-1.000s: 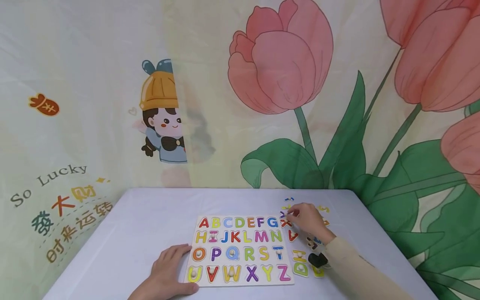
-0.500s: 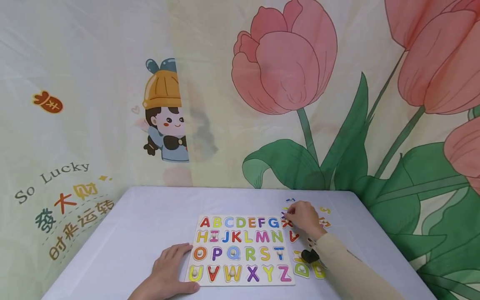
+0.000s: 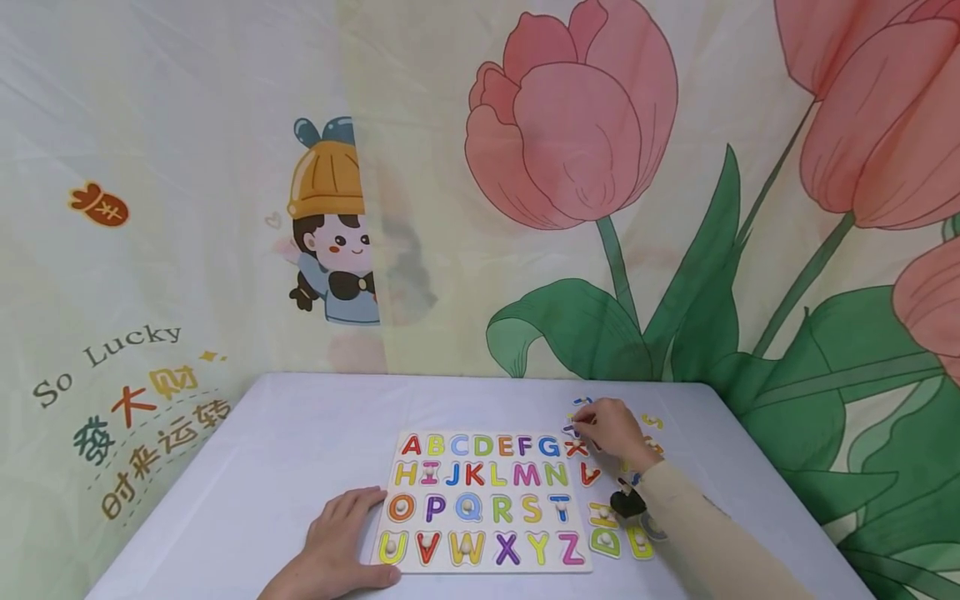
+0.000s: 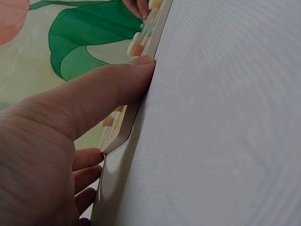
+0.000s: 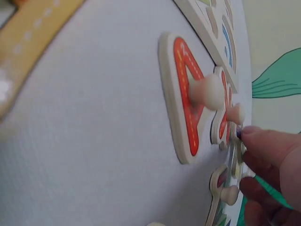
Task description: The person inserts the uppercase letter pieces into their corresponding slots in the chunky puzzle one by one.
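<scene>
On the table lies a white alphabet puzzle board (image 3: 491, 525), with knobbed letters sitting in some of its cutouts. My left hand (image 3: 333, 542) rests at its near left corner. In the left wrist view the left thumb (image 4: 113, 87) presses the board's edge (image 4: 123, 129) and the fingertips touch the side. My right hand (image 3: 617, 432) is beyond the board's far right corner, pinching a small purple letter piece (image 5: 239, 133) mostly hidden by the fingers. Right by it lies a red letter piece (image 3: 576, 448); nearer is a red A-shaped piece (image 3: 591, 474) with a round knob.
More loose letters lie right of the board, among them a green D (image 3: 606, 542), a yellow piece (image 3: 641, 547) and a yellow S (image 3: 652, 422). A blue piece (image 3: 582, 402) lies farther back. The right sleeve covers some pieces. A printed curtain (image 3: 420, 167) hangs behind the table.
My right hand stays at the purple piece, its fingers shifting only slightly. My left hand keeps its place on the board. The head view has moved a little.
</scene>
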### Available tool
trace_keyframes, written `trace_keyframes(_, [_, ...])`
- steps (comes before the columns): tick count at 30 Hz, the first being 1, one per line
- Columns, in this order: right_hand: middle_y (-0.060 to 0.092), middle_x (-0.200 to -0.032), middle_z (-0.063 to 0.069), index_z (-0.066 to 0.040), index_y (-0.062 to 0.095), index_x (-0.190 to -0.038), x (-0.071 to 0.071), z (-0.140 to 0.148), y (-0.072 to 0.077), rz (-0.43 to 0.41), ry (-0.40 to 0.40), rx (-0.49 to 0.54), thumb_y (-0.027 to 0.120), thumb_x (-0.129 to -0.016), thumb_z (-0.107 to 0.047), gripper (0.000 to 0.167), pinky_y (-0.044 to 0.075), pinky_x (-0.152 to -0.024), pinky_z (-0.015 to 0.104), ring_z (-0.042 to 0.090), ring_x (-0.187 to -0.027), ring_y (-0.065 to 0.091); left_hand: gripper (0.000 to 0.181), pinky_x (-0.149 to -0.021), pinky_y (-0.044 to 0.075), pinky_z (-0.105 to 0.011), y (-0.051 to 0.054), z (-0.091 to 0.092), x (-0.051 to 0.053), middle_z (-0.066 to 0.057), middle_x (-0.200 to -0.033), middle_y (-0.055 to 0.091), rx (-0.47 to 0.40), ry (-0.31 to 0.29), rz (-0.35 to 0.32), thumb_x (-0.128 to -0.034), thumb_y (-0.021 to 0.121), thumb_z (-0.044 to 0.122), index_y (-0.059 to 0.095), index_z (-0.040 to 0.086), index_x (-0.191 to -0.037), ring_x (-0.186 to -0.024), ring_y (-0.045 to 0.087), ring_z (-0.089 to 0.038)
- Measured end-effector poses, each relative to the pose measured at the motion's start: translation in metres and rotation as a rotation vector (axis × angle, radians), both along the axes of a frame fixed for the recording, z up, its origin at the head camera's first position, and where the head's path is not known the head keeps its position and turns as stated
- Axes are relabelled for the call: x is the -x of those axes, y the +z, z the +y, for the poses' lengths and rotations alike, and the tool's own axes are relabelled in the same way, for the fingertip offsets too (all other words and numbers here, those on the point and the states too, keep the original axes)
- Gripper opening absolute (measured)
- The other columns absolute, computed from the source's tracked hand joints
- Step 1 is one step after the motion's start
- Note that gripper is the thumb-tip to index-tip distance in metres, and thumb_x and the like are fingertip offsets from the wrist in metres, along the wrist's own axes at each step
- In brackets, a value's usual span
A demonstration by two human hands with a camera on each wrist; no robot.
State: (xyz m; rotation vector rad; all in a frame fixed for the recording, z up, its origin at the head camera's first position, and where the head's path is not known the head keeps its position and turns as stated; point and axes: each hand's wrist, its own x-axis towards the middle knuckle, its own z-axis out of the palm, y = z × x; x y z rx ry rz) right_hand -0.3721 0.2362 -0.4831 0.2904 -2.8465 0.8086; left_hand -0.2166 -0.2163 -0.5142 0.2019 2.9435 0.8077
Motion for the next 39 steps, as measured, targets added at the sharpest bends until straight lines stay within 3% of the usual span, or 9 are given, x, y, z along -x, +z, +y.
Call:
trace_keyframes(6, [0.072,-0.091,0.0,-0.008,0.083,-0.107,0.003,0.003,-0.001,-0.056,0.046,0.024,0.079,-0.096,-0.009,0.012,0.053,-0.057,0.026,0.013,-0.071,0.06,0.119,-0.114,0.035,-0.072,0.001,0.001,-0.001,-0.012,-0.158,0.046,0.01,-0.001,0.003,-0.0581,0.097,0.065,0.049,0.015,-0.155,-0.145,0.038,-0.043])
trace_keyframes(17, [0.072,-0.091,0.0,-0.007,0.083,-0.108,0.004,0.004,-0.005,-0.081,0.032,0.023,0.079,-0.097,-0.012,0.013,0.054,-0.059,0.026,0.013,-0.074,0.06,0.116,-0.115,0.034,-0.073,0.0,0.001,-0.003,-0.011,-0.157,0.047,0.009,-0.006,0.019,-0.0583,0.096,0.065,0.051,0.015,-0.153,-0.144,0.039,-0.042])
trace_keyframes(24, [0.074,-0.091,-0.003,-0.008,0.084,-0.108,-0.003,-0.007,0.004,0.007,0.103,-0.02,0.079,-0.097,-0.013,0.012,0.051,-0.065,0.025,0.011,-0.077,0.058,0.117,-0.116,0.032,-0.073,0.0,0.0,-0.003,-0.013,-0.158,0.046,0.012,-0.022,0.027,-0.0593,0.095,0.067,0.05,0.014,-0.154,-0.145,0.039,-0.043])
trace_keyframes(31, [0.069,-0.089,-0.01,-0.014,0.085,-0.107,-0.021,-0.038,0.015,-0.034,0.142,-0.019,0.08,-0.096,-0.016,0.012,0.051,-0.065,0.024,0.009,-0.077,0.057,0.117,-0.116,0.032,-0.073,0.0,0.0,-0.002,-0.013,-0.158,0.045,0.02,-0.014,0.016,-0.0599,0.095,0.066,0.05,0.014,-0.154,-0.144,0.039,-0.042])
trace_keyframes(39, [0.068,-0.088,-0.016,-0.018,0.085,-0.101,-0.059,-0.066,0.018,0.002,0.272,-0.058,0.084,-0.093,-0.017,0.008,0.051,-0.07,0.024,0.005,-0.08,0.056,0.117,-0.117,0.032,-0.072,-0.002,0.0,-0.002,-0.012,-0.158,0.046,0.02,-0.004,0.01,-0.0598,0.095,0.066,0.05,0.014,-0.154,-0.145,0.038,-0.041])
